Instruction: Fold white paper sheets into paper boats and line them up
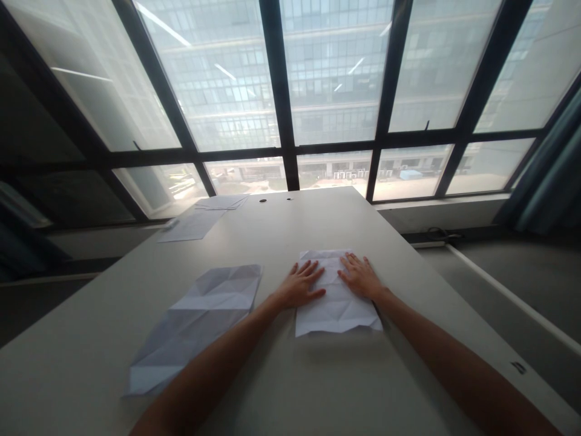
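A creased sheet of white paper (338, 312) lies on the white table, its near edge wavy and slightly lifted. My left hand (300, 284) rests on the left side of this sheet with fingers spread. On the right side, my right hand (361, 275) presses down flat, its fingers apart too. Neither hand grips anything. To the left lies a larger creased white paper (195, 321) with fold lines across it; my left forearm passes over its right edge and hides part of it.
More white sheets (193, 225) lie at the table's far left, with thin dark lines on or among them. The table (290, 230) has a small dark round hole (262, 200) near its far edge. Framed windows (336, 79) stand beyond, and a blue curtain (544, 163) hangs at right.
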